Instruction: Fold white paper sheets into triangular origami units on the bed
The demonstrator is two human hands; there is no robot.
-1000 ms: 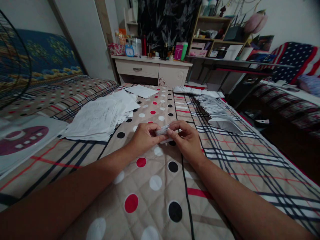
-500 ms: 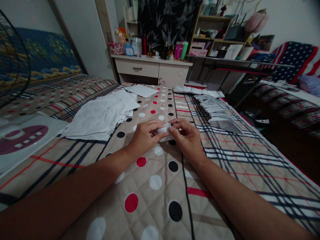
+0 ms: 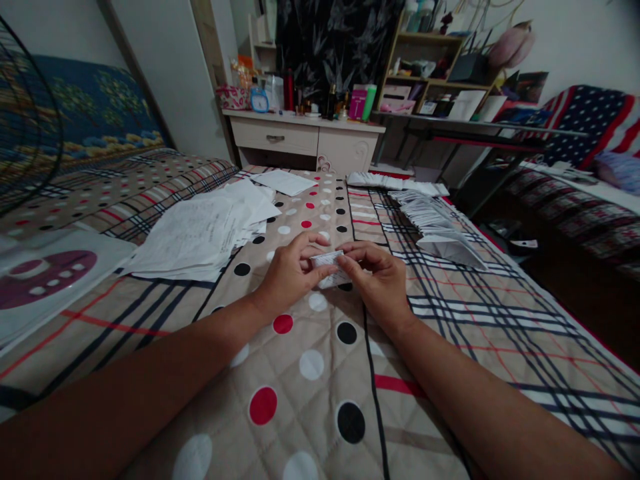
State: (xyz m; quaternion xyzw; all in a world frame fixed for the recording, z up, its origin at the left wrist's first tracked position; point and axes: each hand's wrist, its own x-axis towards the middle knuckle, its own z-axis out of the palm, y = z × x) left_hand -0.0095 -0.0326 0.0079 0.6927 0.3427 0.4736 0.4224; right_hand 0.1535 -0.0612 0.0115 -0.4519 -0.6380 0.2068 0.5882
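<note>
A small folded piece of paper [image 3: 329,261] with fine print sits between my two hands, just above the bedspread [image 3: 310,363]. My left hand [image 3: 293,268] pinches its left end, thumb on the near face and the index finger raised a little over the top. On the right end, my right hand [image 3: 376,273] grips the paper between thumb and curled fingers. To the left lies a pile of printed sheets [image 3: 185,230]. A row of folded paper pieces [image 3: 425,213] stands to the right, with another folded strip [image 3: 395,181] behind it.
A plastic bag with a purple print [image 3: 65,270] lies at the left edge, near a fan's wire guard [image 3: 55,127]. Beyond the bed stands a white dresser [image 3: 280,137] with bottles and a blue clock [image 3: 259,100]. A desk with shelves [image 3: 430,83] is at the back right.
The left fingers have lifted and spread slightly from the paper's top edge, so more of the folded paper shows. My right hand has shifted slightly. The paper piles have stayed put.
</note>
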